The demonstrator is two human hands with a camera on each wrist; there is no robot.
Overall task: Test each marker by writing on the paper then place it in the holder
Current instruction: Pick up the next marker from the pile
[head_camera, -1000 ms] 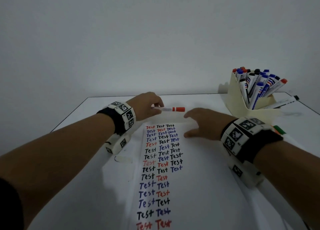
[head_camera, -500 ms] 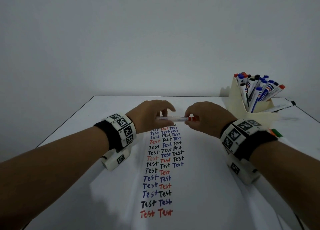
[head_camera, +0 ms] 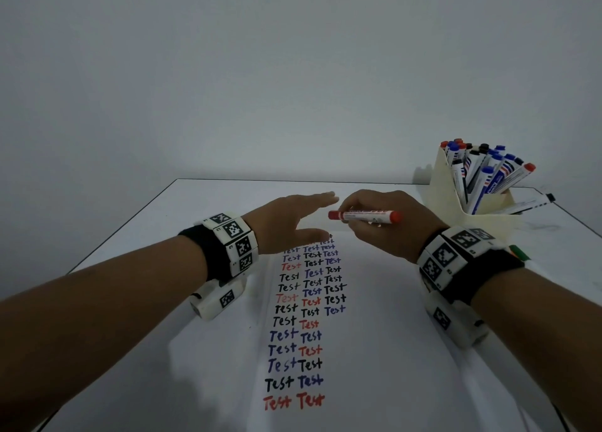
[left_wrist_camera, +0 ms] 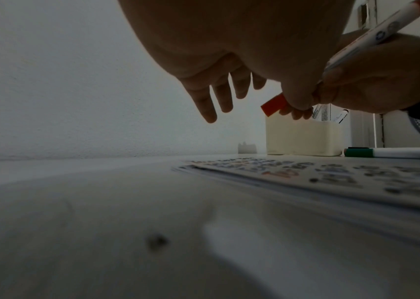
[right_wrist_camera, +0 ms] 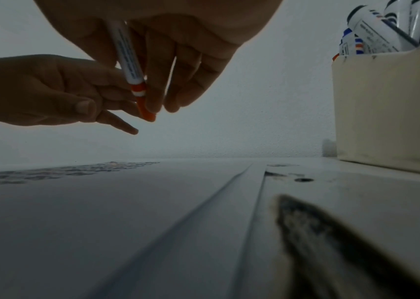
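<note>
On the table [head_camera: 202,203] lies our paper [head_camera: 374,350], below the grip. The holder [head_camera: 452,200] stands beyond it to the right. Our right hand [head_camera: 384,226] clasps the red marker [head_camera: 365,216], seemingly still capped, just above the paper's far edge; our left hand [head_camera: 286,223], fingers straight, holds nothing beside it.

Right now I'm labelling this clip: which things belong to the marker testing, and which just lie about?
Job:
red marker, in the right hand
left hand, open
paper
holder

Lying about:
green marker
black-capped marker beside the holder
</note>
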